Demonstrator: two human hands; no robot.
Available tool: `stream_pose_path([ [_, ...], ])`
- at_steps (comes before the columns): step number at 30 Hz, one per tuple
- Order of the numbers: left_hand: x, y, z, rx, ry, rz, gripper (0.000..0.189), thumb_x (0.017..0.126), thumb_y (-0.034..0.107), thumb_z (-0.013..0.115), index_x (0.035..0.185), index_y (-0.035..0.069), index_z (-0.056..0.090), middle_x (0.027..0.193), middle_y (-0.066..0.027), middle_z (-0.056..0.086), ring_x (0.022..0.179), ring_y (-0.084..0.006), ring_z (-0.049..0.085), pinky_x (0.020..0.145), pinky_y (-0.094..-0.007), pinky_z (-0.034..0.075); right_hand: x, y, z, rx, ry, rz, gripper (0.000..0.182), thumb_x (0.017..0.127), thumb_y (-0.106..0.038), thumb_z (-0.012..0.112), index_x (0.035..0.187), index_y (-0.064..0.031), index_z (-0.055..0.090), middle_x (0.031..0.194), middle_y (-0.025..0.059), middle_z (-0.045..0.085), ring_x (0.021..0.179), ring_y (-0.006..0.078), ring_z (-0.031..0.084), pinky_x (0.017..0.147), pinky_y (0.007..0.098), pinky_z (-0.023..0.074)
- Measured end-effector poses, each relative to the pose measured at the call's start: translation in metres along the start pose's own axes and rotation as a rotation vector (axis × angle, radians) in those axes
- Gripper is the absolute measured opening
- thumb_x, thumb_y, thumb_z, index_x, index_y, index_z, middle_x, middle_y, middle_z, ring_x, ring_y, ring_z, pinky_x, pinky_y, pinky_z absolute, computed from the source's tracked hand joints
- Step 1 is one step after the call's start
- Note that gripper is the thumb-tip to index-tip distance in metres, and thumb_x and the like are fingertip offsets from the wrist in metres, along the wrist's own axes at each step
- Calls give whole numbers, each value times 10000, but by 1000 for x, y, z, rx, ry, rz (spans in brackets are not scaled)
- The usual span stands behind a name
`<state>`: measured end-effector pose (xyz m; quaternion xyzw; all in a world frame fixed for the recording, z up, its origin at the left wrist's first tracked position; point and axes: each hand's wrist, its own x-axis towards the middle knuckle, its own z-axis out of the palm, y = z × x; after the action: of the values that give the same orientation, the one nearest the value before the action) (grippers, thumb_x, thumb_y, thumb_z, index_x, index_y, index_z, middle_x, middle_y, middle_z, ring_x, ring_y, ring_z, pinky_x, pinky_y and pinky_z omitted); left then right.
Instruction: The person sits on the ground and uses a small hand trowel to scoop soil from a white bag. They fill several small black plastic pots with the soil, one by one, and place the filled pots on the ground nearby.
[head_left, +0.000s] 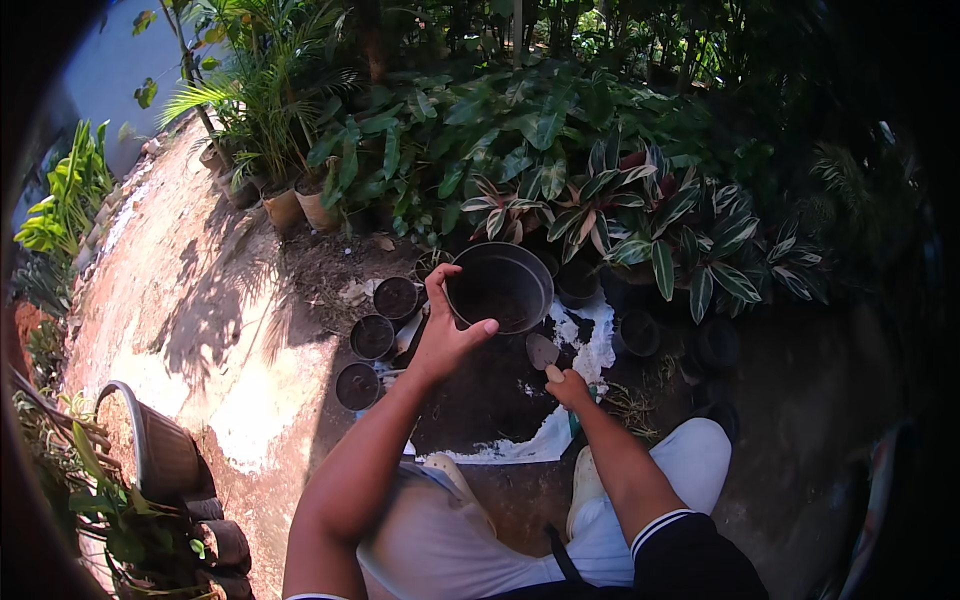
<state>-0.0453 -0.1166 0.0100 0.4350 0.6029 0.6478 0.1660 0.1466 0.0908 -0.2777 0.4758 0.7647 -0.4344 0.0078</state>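
Note:
My left hand (450, 330) grips the near left rim of a black plastic plant pot (501, 289), tilted so that its dark inside shows, with a little soil at the bottom. My right hand (570, 388) is closed on the light handle of a garden trowel (541, 351), whose blade lies just below and right of the pot. Beneath both hands, dark potting soil (480, 405) is heaped on a white plastic sheet (559, 439). Small black pots filled with soil (372, 337) stand along the sheet's left side.
More black pots (637, 334) stand right of the sheet. Striped-leaf plants (720, 247) and broad-leaved plants (525, 112) grow beyond it. Potted palms (281, 206) stand at the upper left, and a large ribbed planter (161, 450) at the lower left. My feet in light clogs (589, 480) are at the sheet's near edge.

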Motion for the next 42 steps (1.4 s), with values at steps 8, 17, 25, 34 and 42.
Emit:
stream_pose_path([
  [8, 8, 8, 11, -59, -67, -36, 962, 722, 230, 824, 1445, 184, 192, 1368, -135, 419, 1271, -258, 471, 1088, -395, 376, 29, 133, 127, 238, 373, 28, 379, 751, -194, 710, 1048, -9, 564, 764, 116, 626, 545, 239, 624, 436, 391, 506],
  [17, -4, 5, -2, -131, 27, -59, 1034, 686, 424, 849, 1455, 167, 208, 1385, -131, 378, 1295, -272, 450, 1090, -410, 375, -31, 28, 80, 394, -309, 46, 252, 791, -182, 684, 987, -64, 577, 665, 40, 564, 494, 153, 551, 409, 335, 449],
  [25, -6, 14, -9, -116, 34, 30, 960, 742, 235, 818, 1452, 164, 175, 1398, -146, 418, 1301, -268, 455, 1106, -409, 362, -47, 3, 28, 250, -434, -21, 254, 781, -203, 700, 974, -70, 600, 654, 30, 563, 488, 128, 522, 416, 309, 429],
  [34, -3, 5, -8, -120, 5, 53, 953, 741, 254, 819, 1446, 158, 185, 1416, -163, 395, 1320, -278, 429, 1121, -403, 330, -31, -119, -125, 9, -585, -140, 195, 802, -168, 670, 962, -73, 612, 652, -3, 548, 497, 94, 505, 407, 259, 373],
  [42, -11, -2, -5, -37, -23, -43, 924, 756, 270, 802, 1435, 133, 191, 1404, -166, 402, 1319, -273, 423, 1126, -395, 315, -109, -227, -234, 137, -303, -440, 146, 783, -118, 628, 901, -42, 586, 619, -4, 534, 463, 86, 485, 402, 261, 372],
])
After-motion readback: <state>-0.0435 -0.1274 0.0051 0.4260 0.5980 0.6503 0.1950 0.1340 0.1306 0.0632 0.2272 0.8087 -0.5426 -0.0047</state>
